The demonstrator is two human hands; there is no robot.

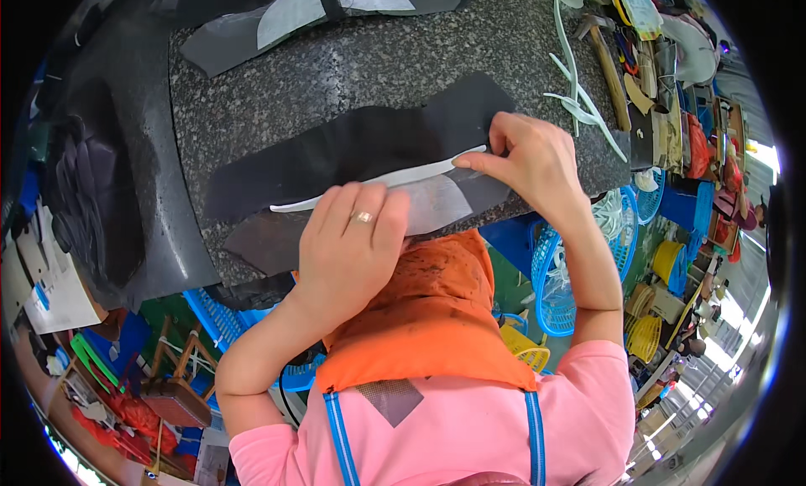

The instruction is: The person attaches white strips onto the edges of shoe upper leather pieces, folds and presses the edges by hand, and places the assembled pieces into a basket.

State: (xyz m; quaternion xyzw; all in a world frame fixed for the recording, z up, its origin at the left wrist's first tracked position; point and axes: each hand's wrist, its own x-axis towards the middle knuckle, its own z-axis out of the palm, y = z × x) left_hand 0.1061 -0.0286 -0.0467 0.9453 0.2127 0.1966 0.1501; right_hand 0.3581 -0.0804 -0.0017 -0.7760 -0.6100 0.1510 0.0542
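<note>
White strip (420, 173) is laid lengthwise along a black sheet (369, 133) on a speckled stone slab (269, 91). Its middle is covered by the left hand (348, 243), spread nearly flat; any grip beneath cannot be told. Near its right end, the thumb of the half-curled right hand (541, 159) is rested; a firm pinch cannot be confirmed.
</note>
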